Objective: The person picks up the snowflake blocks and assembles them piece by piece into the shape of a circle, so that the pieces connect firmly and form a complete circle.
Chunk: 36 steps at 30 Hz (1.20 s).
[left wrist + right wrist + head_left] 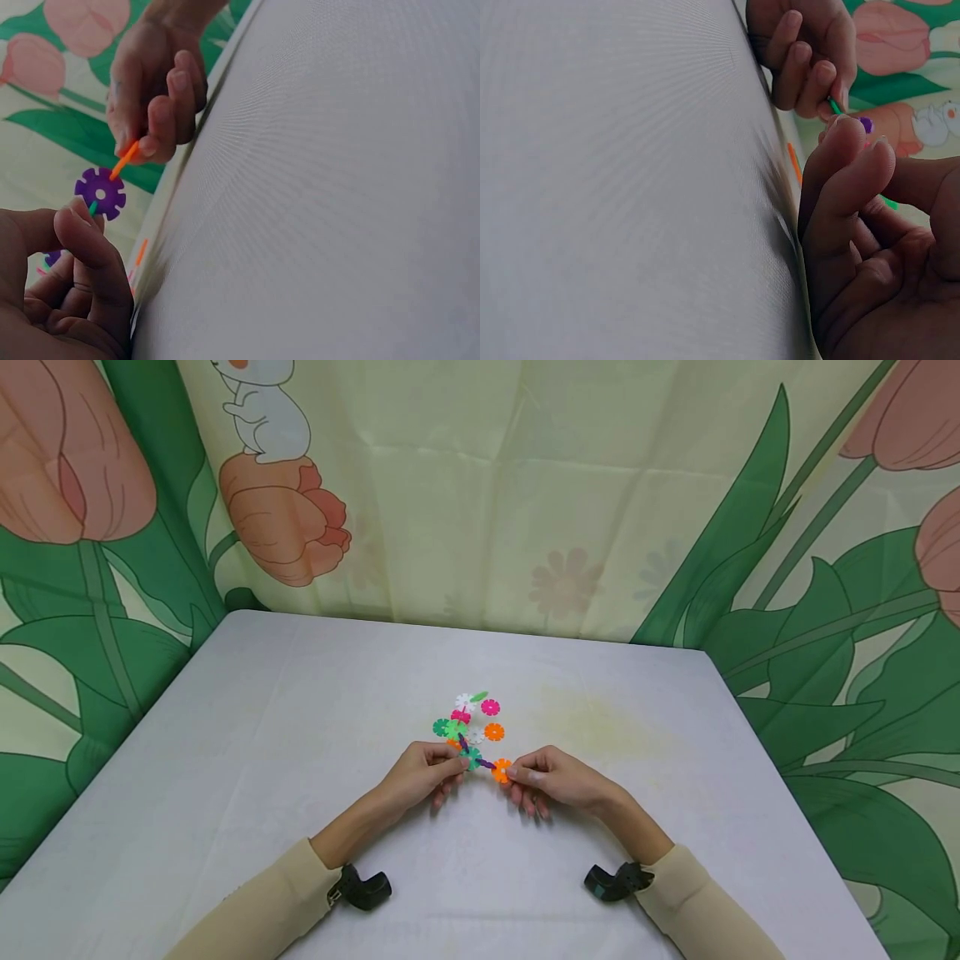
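Observation:
My left hand (418, 774) pinches a teal-green notched snowflake disc (473, 760) between thumb and finger. Across from it, my right hand (561, 778) pinches an orange snowflake disc (502, 771) by its edge. Between the two sits a purple snowflake disc (110, 184), seen flat in the left wrist view, with the green disc slotted in one side and the orange in the other. A second purple disc (463, 743) slants up from the green one. In the right wrist view, the fingers mostly hide the orange disc.
Just beyond the hands are several loose or joined discs: a pink one (491, 707), an orange one (494, 732), a white one (464, 702) and a light green one (456, 729). They are on a white-covered table (300, 693), with a printed curtain (465, 527) behind it.

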Each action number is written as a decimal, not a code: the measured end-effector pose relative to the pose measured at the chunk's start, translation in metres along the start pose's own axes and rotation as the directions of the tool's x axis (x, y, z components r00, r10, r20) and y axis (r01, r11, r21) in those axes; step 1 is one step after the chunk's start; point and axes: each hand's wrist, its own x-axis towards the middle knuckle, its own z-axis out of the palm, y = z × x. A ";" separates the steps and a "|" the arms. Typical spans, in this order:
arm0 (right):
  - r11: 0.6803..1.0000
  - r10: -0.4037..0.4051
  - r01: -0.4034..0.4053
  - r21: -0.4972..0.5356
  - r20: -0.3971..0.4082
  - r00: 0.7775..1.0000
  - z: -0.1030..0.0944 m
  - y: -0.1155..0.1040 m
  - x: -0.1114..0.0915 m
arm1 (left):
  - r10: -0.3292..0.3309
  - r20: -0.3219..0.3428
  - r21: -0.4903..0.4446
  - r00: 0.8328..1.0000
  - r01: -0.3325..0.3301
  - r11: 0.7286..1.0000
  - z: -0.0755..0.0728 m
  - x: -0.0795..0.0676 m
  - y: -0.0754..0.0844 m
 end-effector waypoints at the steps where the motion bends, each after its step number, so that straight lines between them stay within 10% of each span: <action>1: 1.000 0.003 -0.003 0.002 0.002 1.000 0.000 0.000 0.000 | 0.002 0.001 0.000 1.000 -0.002 1.000 0.000 0.000 0.000; 36: 0.999 -0.042 0.042 -0.008 0.008 0.999 0.005 -0.003 -0.002 | 0.029 0.027 0.032 0.999 -0.030 0.999 -0.003 -0.001 -0.001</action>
